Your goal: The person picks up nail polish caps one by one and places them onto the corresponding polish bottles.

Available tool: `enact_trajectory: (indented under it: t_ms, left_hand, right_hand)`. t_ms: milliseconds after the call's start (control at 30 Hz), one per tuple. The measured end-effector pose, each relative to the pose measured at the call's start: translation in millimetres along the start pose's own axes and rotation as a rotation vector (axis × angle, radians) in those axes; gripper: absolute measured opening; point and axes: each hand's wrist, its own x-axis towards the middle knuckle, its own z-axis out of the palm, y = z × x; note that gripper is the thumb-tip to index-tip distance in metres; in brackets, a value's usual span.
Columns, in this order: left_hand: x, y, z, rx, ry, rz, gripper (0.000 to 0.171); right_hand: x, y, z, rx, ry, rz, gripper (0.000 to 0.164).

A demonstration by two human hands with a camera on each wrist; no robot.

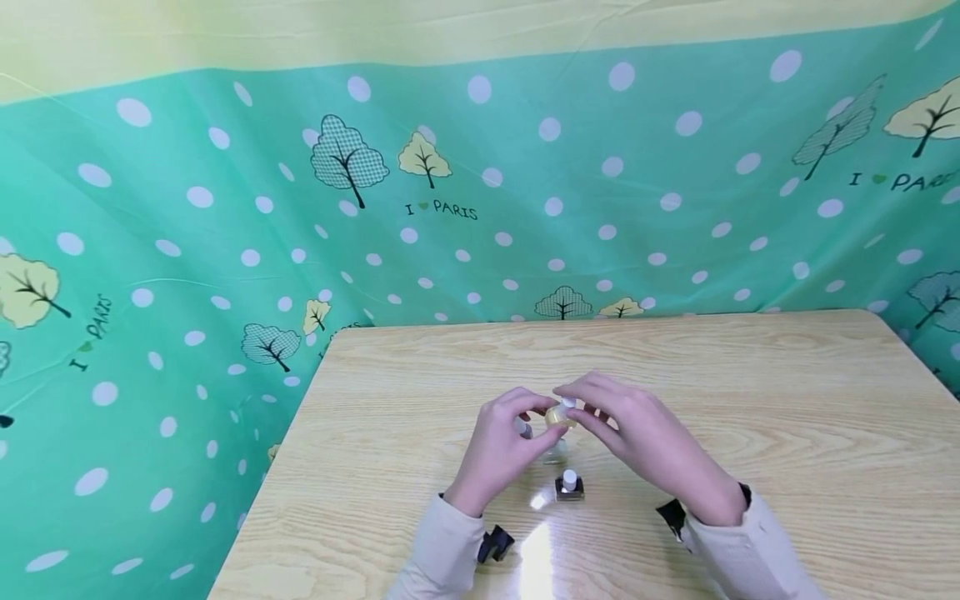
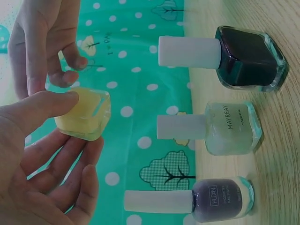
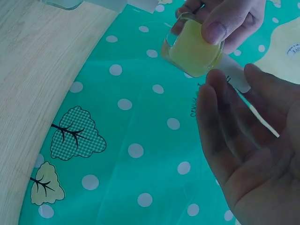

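My left hand pinches a nail polish bottle of yellow polish by its glass body, raised above the table. The fingers of my right hand are at its white cap, with the thumb on one side and fingertips on the other. Three more capped bottles stand upright below the hands in the left wrist view: a dark nail polish bottle, a pale one marked MAYREAY, and a grey-purple one. In the head view the left hand partly covers the grey-purple one.
The bottles stand on a light wood-grain table. A green curtain with white dots and trees hangs behind the table and along its left side. Black straps show near both wrists, and light glares off the tabletop near the front.
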Motion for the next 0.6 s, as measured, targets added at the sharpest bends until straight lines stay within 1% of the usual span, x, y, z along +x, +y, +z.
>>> enact_trajectory:
  t_ms: [100, 333, 500, 600]
  left_hand:
    - [-0.6, 1.0, 1.3, -0.001, -0.002, -0.005, 0.022]
    - [-1.0, 0.7, 5.3, 0.026, -0.007, 0.002, 0.022]
    - [-0.3, 1.9, 5.6, 0.049, -0.001, 0.009, 0.021]
    - [0.1, 2.5, 5.3, 0.047, -0.002, 0.007, 0.021]
  right_hand:
    - [-0.1, 0.7, 0.5, -0.004, 0.028, -0.032, 0.022]
    - [2.9, 1.5, 5.6, -0.054, 0.11, 0.029, 0.008]
    - [3.8, 2.3, 8.0, -0.086, 0.162, 0.052, 0.019]
    - [4.3, 2.7, 8.6, -0.087, 0.179, 0.056, 0.021]
